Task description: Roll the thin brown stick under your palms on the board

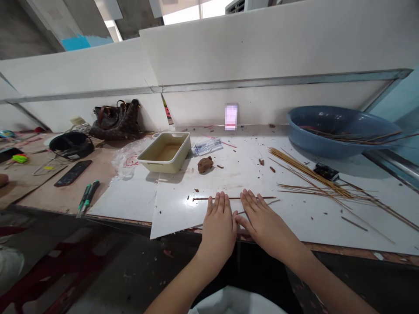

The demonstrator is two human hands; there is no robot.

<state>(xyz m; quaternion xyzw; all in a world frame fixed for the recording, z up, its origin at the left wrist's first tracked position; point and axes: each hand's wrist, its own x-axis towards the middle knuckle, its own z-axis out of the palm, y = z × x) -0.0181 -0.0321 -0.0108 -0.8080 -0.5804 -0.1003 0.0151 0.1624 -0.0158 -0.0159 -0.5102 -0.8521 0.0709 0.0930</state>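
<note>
My left hand [218,222] and my right hand [262,218] lie flat side by side on the white board [170,209], fingers stretched forward and together. Their fingertips rest on a thin brown-coated stick [234,198] that lies crosswise on the board. A brown lump of clay-like paste [205,164] sits a little further back. Behind it to the left stands a cream rectangular tub [165,151]. A bundle of bare bamboo sticks [304,172] fans out to the right of my hands.
A blue basin [330,128] with sticks in it stands at the back right. A small plastic bottle [207,146] lies by the tub. To the left are a phone [72,172], pens [87,196], a black headset [71,145] and a brown handbag [116,120]. Brown crumbs dot the board.
</note>
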